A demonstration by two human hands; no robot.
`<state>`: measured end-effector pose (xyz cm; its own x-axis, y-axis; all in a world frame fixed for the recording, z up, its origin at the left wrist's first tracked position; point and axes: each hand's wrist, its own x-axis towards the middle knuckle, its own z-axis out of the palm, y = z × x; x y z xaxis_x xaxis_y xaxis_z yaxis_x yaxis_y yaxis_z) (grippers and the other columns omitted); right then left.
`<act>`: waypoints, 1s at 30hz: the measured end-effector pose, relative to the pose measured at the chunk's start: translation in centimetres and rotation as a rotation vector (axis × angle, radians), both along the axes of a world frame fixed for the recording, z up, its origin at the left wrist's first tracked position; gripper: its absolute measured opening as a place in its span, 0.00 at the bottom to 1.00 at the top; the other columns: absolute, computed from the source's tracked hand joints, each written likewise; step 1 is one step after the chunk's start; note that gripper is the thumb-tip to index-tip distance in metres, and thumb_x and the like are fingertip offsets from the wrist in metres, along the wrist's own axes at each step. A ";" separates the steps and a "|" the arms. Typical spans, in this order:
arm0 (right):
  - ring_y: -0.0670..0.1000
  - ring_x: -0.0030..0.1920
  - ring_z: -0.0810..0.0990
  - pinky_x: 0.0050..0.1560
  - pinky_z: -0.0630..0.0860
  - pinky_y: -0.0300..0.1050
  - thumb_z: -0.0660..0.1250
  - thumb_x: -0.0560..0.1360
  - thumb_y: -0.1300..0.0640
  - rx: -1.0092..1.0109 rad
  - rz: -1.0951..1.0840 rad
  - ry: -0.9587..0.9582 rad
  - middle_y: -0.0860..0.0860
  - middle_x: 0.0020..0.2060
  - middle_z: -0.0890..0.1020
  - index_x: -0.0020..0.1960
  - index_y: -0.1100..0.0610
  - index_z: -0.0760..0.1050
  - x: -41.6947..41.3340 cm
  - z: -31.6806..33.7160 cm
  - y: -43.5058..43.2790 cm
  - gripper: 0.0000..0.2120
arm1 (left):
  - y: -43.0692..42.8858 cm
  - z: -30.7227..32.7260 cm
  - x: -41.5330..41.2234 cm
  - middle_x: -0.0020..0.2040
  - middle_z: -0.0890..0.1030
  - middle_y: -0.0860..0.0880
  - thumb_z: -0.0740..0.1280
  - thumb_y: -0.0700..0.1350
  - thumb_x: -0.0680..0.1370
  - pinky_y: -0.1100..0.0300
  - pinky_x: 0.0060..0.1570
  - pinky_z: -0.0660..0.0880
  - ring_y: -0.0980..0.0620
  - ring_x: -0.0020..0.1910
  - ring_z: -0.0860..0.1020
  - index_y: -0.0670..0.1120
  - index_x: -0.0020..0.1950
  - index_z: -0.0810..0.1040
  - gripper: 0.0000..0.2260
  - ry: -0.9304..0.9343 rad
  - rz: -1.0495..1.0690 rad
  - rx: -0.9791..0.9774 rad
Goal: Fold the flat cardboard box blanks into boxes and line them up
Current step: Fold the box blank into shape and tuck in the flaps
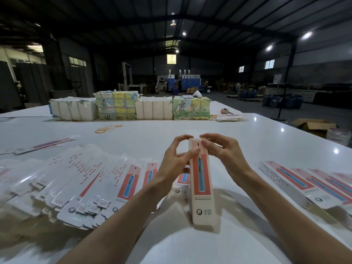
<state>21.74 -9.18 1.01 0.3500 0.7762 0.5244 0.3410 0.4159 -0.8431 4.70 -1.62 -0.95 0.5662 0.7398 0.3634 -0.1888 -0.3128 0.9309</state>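
- Keep the box as it stands: on end on the table, foot down near the front edge, top up between both hands.
- Pinched near the top by the left hand, thumb and curled fingers closed on its left edge.
- Met from the other side by the right hand, fingers bent over the top end and nipping the flap there.
- Judged to be closing the top flap.
- Push the tuck straight in, not at a slant.
- Brace the foot against the table so the tube stays square.
- Squeeze lightly: probably thin card, likely to crease.
- Once shut, lay it next to the row at right, parallel with the rest.
- Take the next piece from the blanks, fanned flat at left, well apart from the row.
- Cannot see into the box: top hidden by fingers, nothing showing inside.
- Row: lying on their sides, contents unseen.
- Carton on the floor right of the table: flaps open, contents impossible to tell.
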 end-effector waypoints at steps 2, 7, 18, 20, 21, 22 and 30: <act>0.55 0.53 0.87 0.59 0.84 0.56 0.72 0.80 0.54 0.000 0.001 -0.001 0.48 0.52 0.88 0.58 0.57 0.85 -0.2 0.1 0.0 0.10 | 0.0 0.1 -0.2 0.48 0.88 0.49 0.72 0.53 0.81 0.56 0.43 0.84 0.47 0.48 0.88 0.60 0.68 0.72 0.17 -0.010 -0.002 0.011; 0.56 0.52 0.88 0.61 0.82 0.56 0.72 0.79 0.55 0.018 -0.012 -0.004 0.50 0.50 0.88 0.53 0.58 0.86 -0.3 0.2 -0.2 0.08 | -0.1 0.1 -0.3 0.48 0.88 0.47 0.71 0.53 0.81 0.53 0.46 0.85 0.47 0.47 0.88 0.57 0.66 0.72 0.16 -0.024 -0.006 0.047; 0.48 0.49 0.87 0.50 0.85 0.40 0.69 0.81 0.50 -0.046 -0.120 -0.168 0.45 0.55 0.85 0.65 0.52 0.79 -0.6 -1.2 0.8 0.14 | 0.2 -0.9 0.3 0.51 0.88 0.48 0.74 0.54 0.79 0.58 0.41 0.84 0.49 0.47 0.88 0.57 0.65 0.72 0.19 -0.032 0.056 -0.043; 0.47 0.52 0.86 0.46 0.83 0.37 0.70 0.81 0.50 -0.040 -0.129 -0.287 0.45 0.58 0.81 0.68 0.51 0.73 -0.8 -1.5 0.9 0.17 | 0.5 -1.2 0.4 0.54 0.87 0.46 0.76 0.55 0.77 0.56 0.42 0.85 0.48 0.47 0.88 0.56 0.64 0.70 0.21 -0.068 0.080 -0.105; 0.45 0.53 0.84 0.47 0.83 0.37 0.70 0.81 0.49 -0.041 -0.120 -0.339 0.44 0.59 0.79 0.68 0.50 0.71 -1.0 -1.7 0.9 0.18 | 0.6 -1.4 0.3 0.55 0.87 0.45 0.77 0.55 0.76 0.53 0.44 0.86 0.48 0.47 0.88 0.57 0.63 0.70 0.21 -0.074 0.101 -0.130; 0.43 0.54 0.83 0.48 0.83 0.38 0.70 0.81 0.46 -0.052 -0.103 -0.393 0.43 0.60 0.78 0.67 0.49 0.70 -1.2 -1.8 0.8 0.18 | 0.8 -1.7 0.3 0.56 0.87 0.45 0.77 0.56 0.76 0.49 0.46 0.86 0.47 0.47 0.88 0.58 0.62 0.69 0.22 -0.076 0.128 -0.153; 0.47 0.58 0.75 0.55 0.82 0.44 0.70 0.79 0.42 -0.236 -0.179 -1.058 0.48 0.66 0.74 0.70 0.50 0.68 -2.1 -1.5 0.2 0.24 | 1.5 -2.0 0.3 0.57 0.85 0.45 0.71 0.55 0.81 0.46 0.48 0.86 0.48 0.45 0.88 0.57 0.60 0.70 0.13 -0.106 0.227 -0.204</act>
